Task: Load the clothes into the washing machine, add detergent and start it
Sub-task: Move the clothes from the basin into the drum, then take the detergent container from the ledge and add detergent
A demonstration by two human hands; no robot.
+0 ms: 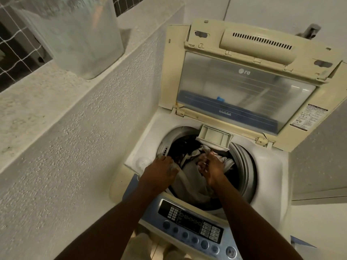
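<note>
Pressing the clothes (191, 177) into the drum (244, 166), both hands work inside the opening: left hand (159, 170) at 9 o'clock, fingers curled on grey fabric; right hand (211, 168) at centre, pinching cloth. The drum's depth is hidden; the control panel (191, 224) lies at 6 o'clock.

One washing machine (272, 166) with one lid (247, 87) raised and one drawer (214, 136) pulled out. One control panel (191, 222); its round buttons are too blurred to count surely. Two hands: the left hand (159, 170) and the right hand (212, 169). One heap of clothes (189, 177), pieces uncountable. One plastic tub (75, 34) on one ledge (37, 94).
</note>
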